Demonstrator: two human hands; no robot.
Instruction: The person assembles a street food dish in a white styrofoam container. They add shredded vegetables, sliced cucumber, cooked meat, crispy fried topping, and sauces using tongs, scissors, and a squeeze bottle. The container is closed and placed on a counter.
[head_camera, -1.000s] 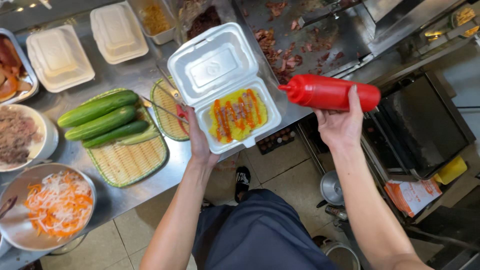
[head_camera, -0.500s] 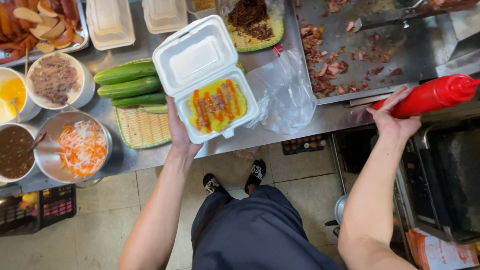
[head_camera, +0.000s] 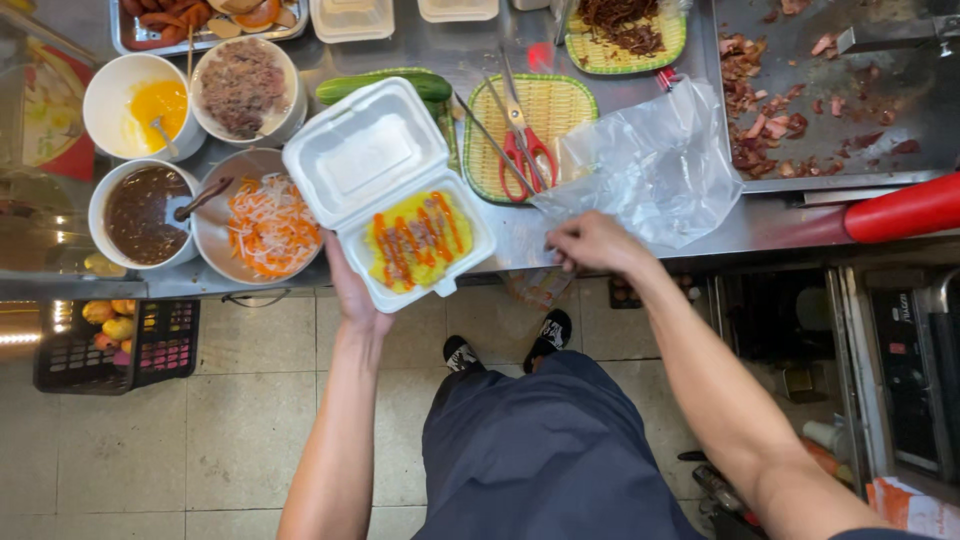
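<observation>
My left hand cups the open foam box from below at centre frame, while my right hand pinches the clear plastic bag on the tabletop.

White foam box; red-striped yellow omelette

Left hand was raised palm-up, fingers cupped in a supporting grip, forearm running straight up from the lower frame. Right hand was extended forward, palm down, fingers curled loosely at the tips, elbow bent out to the right.
</observation>
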